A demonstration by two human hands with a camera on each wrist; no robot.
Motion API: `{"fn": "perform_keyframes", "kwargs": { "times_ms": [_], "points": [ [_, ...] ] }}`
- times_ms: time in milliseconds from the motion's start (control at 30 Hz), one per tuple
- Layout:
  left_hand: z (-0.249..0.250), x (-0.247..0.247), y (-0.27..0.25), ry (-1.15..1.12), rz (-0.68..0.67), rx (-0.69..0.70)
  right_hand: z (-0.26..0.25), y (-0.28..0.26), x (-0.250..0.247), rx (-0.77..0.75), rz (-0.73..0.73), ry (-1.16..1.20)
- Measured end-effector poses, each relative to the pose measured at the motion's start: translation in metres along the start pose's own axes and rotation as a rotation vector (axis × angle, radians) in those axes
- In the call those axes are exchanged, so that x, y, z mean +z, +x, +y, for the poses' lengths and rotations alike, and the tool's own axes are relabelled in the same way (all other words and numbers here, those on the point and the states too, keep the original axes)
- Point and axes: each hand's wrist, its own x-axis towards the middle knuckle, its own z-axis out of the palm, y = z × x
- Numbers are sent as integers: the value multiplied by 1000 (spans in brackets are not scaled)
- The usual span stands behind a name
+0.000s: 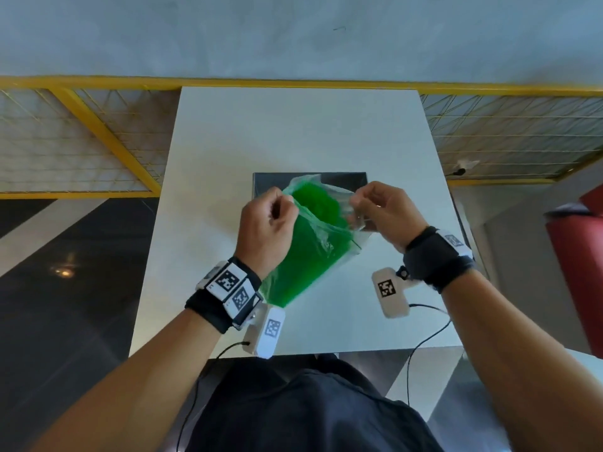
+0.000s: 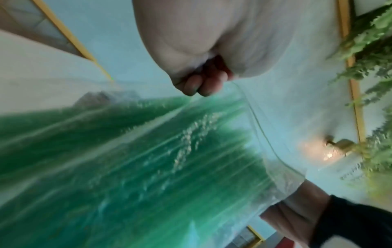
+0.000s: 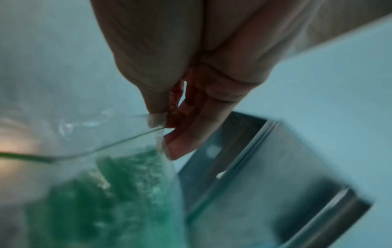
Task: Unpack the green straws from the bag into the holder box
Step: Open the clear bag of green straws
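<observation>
The bag (image 1: 321, 238) of straws (image 1: 306, 256) is held above the desk (image 1: 293, 132), before the box (image 1: 350, 180); its mouth is pinched by the fingers of the left hand (image 1: 264, 228) and right hand (image 1: 385, 213).

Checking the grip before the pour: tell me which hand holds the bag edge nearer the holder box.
The right hand: it pinches the bag rim directly over the dark holder box, while the left hand grips the opposite rim beside it.
</observation>
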Motion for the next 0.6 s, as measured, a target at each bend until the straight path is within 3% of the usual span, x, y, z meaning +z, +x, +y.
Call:
{"fn": "perform_keyframes", "kwargs": {
  "times_ms": [100, 200, 300, 433, 600],
  "points": [
    [-1, -12, 3, 47, -18, 66, 2, 8, -13, 14, 22, -398],
    [-1, -12, -5, 104, -86, 155, -4, 13, -14, -29, 99, -486],
    [-5, -16, -10, 64, -142, 136, -10, 17, -11, -49, 156, -306],
    [-17, -31, -7, 51, -188, 56, -13, 16, -14, 28, 39, 90],
    [-28, -26, -16, 281, -524, -39, -19, 10, -13, 53, -74, 297]
  ]
}}
